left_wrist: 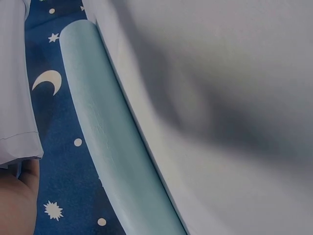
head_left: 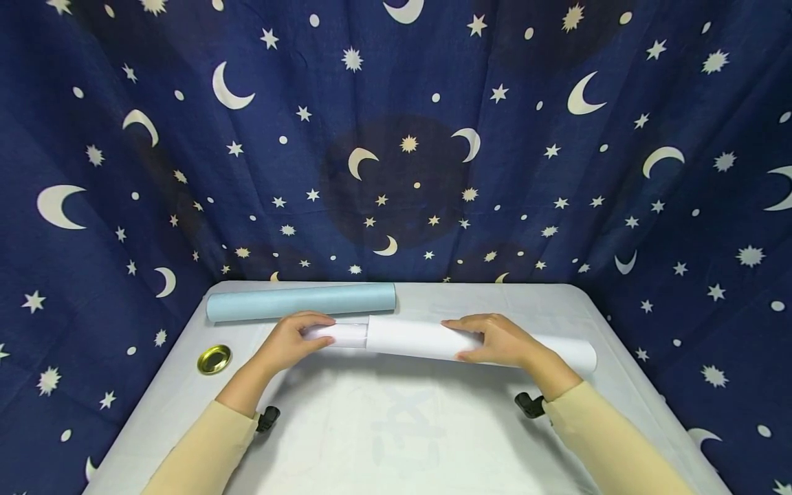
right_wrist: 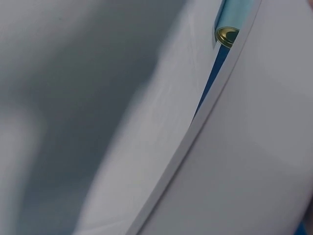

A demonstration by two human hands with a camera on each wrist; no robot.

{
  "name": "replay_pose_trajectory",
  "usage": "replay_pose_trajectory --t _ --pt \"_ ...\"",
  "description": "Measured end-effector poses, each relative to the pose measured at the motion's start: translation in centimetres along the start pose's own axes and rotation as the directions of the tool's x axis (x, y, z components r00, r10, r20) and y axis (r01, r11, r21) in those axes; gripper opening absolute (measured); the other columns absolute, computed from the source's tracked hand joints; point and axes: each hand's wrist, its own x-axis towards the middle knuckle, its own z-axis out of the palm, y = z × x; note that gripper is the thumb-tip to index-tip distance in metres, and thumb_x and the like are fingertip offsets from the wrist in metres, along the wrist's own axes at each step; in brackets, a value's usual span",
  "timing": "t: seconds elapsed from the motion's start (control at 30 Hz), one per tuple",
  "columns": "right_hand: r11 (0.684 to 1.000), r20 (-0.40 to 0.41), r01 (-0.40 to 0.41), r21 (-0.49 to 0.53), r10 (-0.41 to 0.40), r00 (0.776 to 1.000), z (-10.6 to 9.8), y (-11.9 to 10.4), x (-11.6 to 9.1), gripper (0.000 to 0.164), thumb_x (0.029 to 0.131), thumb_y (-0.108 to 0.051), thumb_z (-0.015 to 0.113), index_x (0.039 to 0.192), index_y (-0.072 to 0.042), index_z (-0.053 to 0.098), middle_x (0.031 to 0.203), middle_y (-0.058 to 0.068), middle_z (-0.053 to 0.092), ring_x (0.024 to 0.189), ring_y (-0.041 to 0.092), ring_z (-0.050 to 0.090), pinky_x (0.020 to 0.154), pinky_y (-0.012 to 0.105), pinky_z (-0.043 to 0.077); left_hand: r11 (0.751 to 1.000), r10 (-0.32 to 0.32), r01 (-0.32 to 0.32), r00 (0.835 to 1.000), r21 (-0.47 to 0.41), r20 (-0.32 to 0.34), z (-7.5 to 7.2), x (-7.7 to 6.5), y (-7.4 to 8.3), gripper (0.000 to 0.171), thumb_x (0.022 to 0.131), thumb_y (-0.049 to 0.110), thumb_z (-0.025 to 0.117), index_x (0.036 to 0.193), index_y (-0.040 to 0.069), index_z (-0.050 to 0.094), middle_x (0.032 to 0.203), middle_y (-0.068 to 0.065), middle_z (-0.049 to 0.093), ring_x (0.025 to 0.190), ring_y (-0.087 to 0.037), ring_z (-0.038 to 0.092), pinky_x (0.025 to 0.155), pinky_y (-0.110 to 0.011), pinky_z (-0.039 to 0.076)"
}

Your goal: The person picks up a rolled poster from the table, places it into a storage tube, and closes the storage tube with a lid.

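Note:
A white paper roll (head_left: 408, 337) is held lengthwise between both hands above the table. From its left end comes a narrower white roll in a clear, shiny film (head_left: 351, 335). My left hand (head_left: 297, 342) grips that narrower end, thumb below and fingers above; in the left wrist view the hand (left_wrist: 17, 200) shows at the lower left. Around the wider paper, right of the middle, curls my right hand (head_left: 495, 340). Behind the left hand lies a light blue tube (head_left: 303, 302). Its gold metal end (right_wrist: 226, 36) shows in the right wrist view.
A round gold lid (head_left: 214, 359) lies on the white-covered table (head_left: 396, 440) to the left of the left forearm. Dark blue curtain (head_left: 408, 158) with moons and stars stands behind the table and along both sides.

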Motion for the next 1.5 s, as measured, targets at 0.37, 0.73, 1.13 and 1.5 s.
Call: replay_pose_trajectory --t 0.37,0.73,1.13,1.5 --pt "1.000 0.015 0.005 0.000 -0.005 1.000 0.2 -0.2 0.2 0.063 0.081 -0.051 0.080 0.138 -0.031 0.063 0.125 -0.002 0.068 0.113 0.018 0.065 0.094 0.044 0.052 1.000 -0.023 0.023 0.999 -0.005 0.030 0.6 0.3 0.7 0.038 0.081 0.033 0.085 0.115 0.016 0.077 0.120 0.001 0.070 0.119 -0.025 0.062 0.103 -0.048 0.046" --pt "1.000 0.029 0.000 0.010 0.000 1.000 0.4 -0.4 0.4 0.063 0.082 -0.052 0.079 0.138 -0.030 0.063 0.127 -0.003 0.068 0.114 0.018 0.064 0.095 0.045 0.052 1.000 -0.017 0.017 0.999 -0.003 0.038 1.1 0.5 1.2 0.037 0.080 0.034 0.085 0.114 0.020 0.077 0.120 0.002 0.071 0.118 -0.025 0.062 0.102 -0.048 0.047" --pt "1.000 0.035 0.006 0.007 -0.006 0.999 0.4 -0.7 0.4 0.063 0.081 -0.048 0.082 0.138 -0.029 0.063 0.126 -0.004 0.068 0.114 0.017 0.065 0.095 0.043 0.052 1.000 -0.012 0.013 0.999 -0.012 0.033 1.1 0.6 1.6 0.041 0.080 0.032 0.086 0.115 0.015 0.076 0.121 0.003 0.070 0.119 -0.024 0.062 0.101 -0.047 0.048" --pt "1.000 0.025 0.016 -0.001 -0.016 1.000 0.6 -0.3 0.4 0.063 0.081 -0.050 0.081 0.138 -0.030 0.063 0.126 -0.003 0.068 0.113 0.018 0.065 0.093 0.044 0.053 0.997 -0.066 0.066 0.998 -0.035 0.018 0.3 0.2 1.1 0.036 0.083 0.043 0.081 0.116 0.029 0.075 0.123 0.009 0.068 0.125 -0.022 0.058 0.108 -0.049 0.042"
